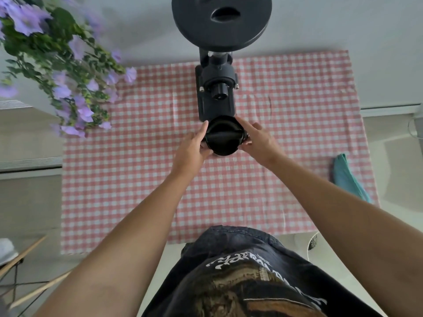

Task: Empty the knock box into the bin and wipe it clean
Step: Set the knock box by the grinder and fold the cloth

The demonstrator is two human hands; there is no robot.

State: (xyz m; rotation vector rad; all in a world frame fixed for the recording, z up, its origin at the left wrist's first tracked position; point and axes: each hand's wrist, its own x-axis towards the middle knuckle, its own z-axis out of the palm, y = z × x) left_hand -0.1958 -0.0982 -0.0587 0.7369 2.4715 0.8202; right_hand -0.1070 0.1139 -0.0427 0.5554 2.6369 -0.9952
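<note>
A round black knock box (223,137) with a bar across its top stands on the pink checked cloth (137,179), right in front of the grinder's base. My left hand (194,147) grips its left side and my right hand (257,140) grips its right side, fingers curled around the rim. Its inside is dark; I cannot tell what it holds. A teal wiping cloth (346,177) lies crumpled near the right edge of the checked cloth. No bin can be made out for certain.
A tall black coffee grinder (217,88) with a wide round hopper (220,19) stands just behind the knock box. Purple flowers with green leaves (66,72) hang over the table's left back corner. Wooden chair legs (27,282) show at lower left.
</note>
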